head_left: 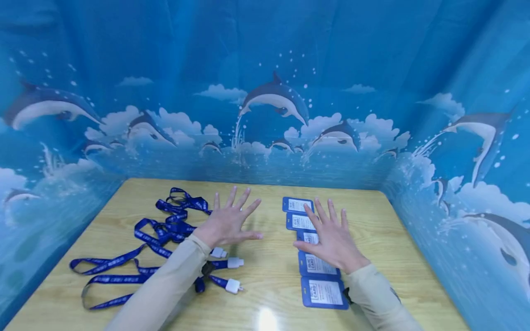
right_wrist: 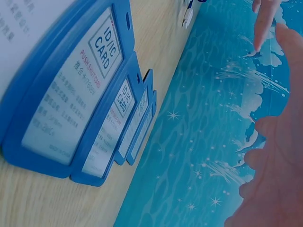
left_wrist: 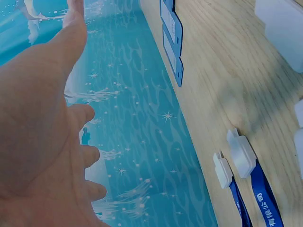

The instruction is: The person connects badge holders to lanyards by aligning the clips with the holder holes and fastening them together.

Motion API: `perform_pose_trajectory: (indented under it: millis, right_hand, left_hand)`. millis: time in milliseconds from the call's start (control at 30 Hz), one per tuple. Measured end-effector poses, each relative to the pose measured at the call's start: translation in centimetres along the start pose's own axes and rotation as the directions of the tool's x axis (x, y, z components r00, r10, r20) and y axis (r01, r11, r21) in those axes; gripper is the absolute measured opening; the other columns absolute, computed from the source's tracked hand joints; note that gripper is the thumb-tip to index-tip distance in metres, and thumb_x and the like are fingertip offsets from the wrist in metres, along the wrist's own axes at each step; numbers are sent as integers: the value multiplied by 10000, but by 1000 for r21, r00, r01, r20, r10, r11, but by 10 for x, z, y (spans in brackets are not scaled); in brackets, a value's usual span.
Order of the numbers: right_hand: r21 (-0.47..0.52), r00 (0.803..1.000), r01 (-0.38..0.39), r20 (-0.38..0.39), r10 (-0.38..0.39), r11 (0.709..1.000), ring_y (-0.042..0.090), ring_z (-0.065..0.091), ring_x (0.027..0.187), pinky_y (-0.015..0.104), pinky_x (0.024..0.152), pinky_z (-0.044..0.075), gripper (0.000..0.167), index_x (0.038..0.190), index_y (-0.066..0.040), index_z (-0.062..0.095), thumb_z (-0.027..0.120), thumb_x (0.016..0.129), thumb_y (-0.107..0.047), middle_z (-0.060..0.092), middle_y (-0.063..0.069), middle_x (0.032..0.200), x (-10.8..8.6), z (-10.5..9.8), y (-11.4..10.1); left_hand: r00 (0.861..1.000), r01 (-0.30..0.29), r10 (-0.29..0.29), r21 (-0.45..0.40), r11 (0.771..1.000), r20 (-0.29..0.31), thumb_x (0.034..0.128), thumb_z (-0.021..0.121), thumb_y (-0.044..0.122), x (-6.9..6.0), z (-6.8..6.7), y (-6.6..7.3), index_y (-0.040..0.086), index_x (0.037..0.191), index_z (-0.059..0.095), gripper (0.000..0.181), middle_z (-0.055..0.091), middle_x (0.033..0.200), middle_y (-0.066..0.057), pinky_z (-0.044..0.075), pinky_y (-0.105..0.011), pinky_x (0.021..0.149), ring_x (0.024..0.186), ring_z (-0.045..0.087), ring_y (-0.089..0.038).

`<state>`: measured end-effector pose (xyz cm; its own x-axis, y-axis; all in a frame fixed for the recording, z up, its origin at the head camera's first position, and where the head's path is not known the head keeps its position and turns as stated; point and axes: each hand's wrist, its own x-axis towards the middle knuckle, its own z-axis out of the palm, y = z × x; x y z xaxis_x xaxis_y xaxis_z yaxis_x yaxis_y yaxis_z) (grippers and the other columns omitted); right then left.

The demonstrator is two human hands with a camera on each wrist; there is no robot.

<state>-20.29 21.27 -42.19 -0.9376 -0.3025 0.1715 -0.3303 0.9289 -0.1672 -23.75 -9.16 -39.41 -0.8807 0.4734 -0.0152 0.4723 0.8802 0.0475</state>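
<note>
Left grip [head_left: 227,223] and right grip [head_left: 332,242] hover, fingers [head_left: 243,198] spread wide.

5 card holders [head_left: 306,293]: smooth plastic, paper inserts [head_left: 326,292]. Lanyards [head_left: 120,278]: ribbon cloth. Clips [head_left: 235,262]: smooth plastic. Table [head_left: 389,243]: wood-grain, glossy. Backdrop [head_left: 186,50]: printed cloth, mostly matt.

Lanyards [head_left: 120,279]: deep royal blue, white lettering repeated along the bands. Clips [head_left: 235,262]: plain white. Holders [head_left: 325,292]: mid-blue frames, all five alike. Inserts [right_wrist: 71,94]: white, dark grey print, a grey-outlined box round the "ID/IC CARD" heading; one line of red lettering in the right wrist view. Worktop [head_left: 397,248]: pale yellow-tan, fine wood grain, white glare patch at near edge. Sleeves [head_left: 165,280]: light beige. Curtain [head_left: 352,37]: strong blue above, turquoise lower down; printed with grey-blue, white-bellied dolphins [head_left: 277,94], white clouds [head_left: 221,92], white droplets and starry sparkles [left_wrist: 167,116].
</note>
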Motion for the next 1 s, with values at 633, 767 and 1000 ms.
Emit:
perform_pose_trajectory:
  millis: [633, 767, 1000]
  right_hand:
    - [145, 993, -106, -37, 112, 984, 397, 468, 1379, 628, 1111, 409, 605, 1485, -99, 473, 670, 974, -355, 502, 170, 1500, -7, -4, 13]
    - [146, 991, -125, -32, 131, 981, 397, 493, 1355, 621, 1097, 427, 574, 1465, -92, 500, 676, 973, -330, 538, 169, 1465, -10, 0, 18]
    - [110, 991, -134, -7, 135, 985, 429, 466, 1377, 619, 1124, 399, 599, 1490, -43, 459, 656, 989, -305, 514, 214, 1483, -16, 7, 26]
  left_hand:
    - [997, -27, 17, -139, 990, -75, 943, 734, 227, 43, 4, -49, 93, 1241, 682, 330, 695, 1224, -114, 598, -405, 877, 1015, 687, -245]
    - [1000, -8, 3, -155, 988, -31, 935, 742, 193, 52, 22, -58, 73, 1225, 698, 317, 705, 1214, -115, 593, -413, 901, 1047, 684, -257]
    - [998, 63, -60, -154, 986, 24, 935, 738, 192, 64, 44, -69, 94, 1252, 693, 334, 720, 1187, -93, 601, -418, 877, 1011, 694, -244]
